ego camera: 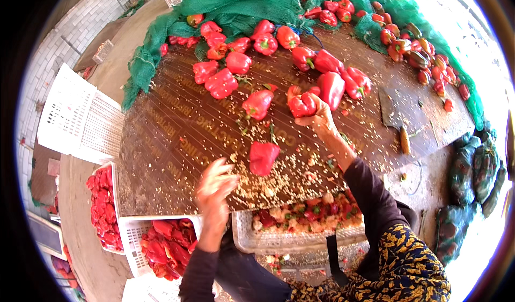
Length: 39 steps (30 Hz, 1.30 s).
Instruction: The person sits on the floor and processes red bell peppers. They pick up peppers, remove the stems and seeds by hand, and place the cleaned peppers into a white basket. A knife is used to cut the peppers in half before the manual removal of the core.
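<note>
My right hand point(318, 118) grips a red bell pepper point(302, 105) above the brown board table point(169, 141), beside larger red peppers point(332, 88). Blurred by motion, my left hand point(217, 181) is over the table's near edge with fingers spread and nothing seen in it. Between the hands a red pepper piece point(263, 158) lies among scattered pale seeds. Another whole pepper point(258, 104) with a green stem rests farther up, left of my right hand. More red peppers point(221, 83) lie toward the far side.
Green netting point(241, 4) borders the far edge. A cleaver point(396, 112) with a wooden handle lies at right. Below the near edge stand a crate of cut red peppers point(165, 245) and a crate of cores and scraps point(297, 237). Filled net bags point(462, 173) are at far right.
</note>
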{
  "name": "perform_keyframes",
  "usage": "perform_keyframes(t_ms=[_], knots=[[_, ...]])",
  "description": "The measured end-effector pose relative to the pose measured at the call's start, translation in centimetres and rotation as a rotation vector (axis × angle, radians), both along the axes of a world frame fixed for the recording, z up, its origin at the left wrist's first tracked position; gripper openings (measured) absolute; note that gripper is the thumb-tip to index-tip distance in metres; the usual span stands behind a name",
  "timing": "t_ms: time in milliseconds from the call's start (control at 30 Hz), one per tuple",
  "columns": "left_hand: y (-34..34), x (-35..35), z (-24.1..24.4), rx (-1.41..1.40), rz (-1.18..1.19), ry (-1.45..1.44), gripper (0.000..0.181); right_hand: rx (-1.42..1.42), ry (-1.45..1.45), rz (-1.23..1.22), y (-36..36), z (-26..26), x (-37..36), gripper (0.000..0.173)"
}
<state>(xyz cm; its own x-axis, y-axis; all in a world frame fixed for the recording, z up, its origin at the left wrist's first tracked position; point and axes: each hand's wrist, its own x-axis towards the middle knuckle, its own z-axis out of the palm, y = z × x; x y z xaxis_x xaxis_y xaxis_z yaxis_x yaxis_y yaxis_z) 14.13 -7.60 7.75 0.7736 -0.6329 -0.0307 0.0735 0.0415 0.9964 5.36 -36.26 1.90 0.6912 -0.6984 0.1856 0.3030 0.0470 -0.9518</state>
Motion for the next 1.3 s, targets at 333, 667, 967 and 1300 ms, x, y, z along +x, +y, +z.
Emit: perform_keyframes(t_ms=[333,667,967,1300], knots=[[-9.9,-9.7,-4.2,-0.618,-0.333,1.063,0.041,-0.543,0.056,0.035,11.5,3.0,-10.1,0.051],[-7.0,-8.8,-7.5,-0.02,-0.259,0.357,0.056,-0.489,0.432,-0.042,8.1,-1.1,-14.3,0.052],[3.3,-6.1,-2.2,0.212,-0.047,-0.109,0.041,-0.715,0.732,-0.197,5.6,-3.8,-5.2,0.037],[5.6,-5.8,-0.3,-0.049,-0.123,0.188,0.106,-0.001,0.095,0.051,13.2,1.9,-8.0,0.034]])
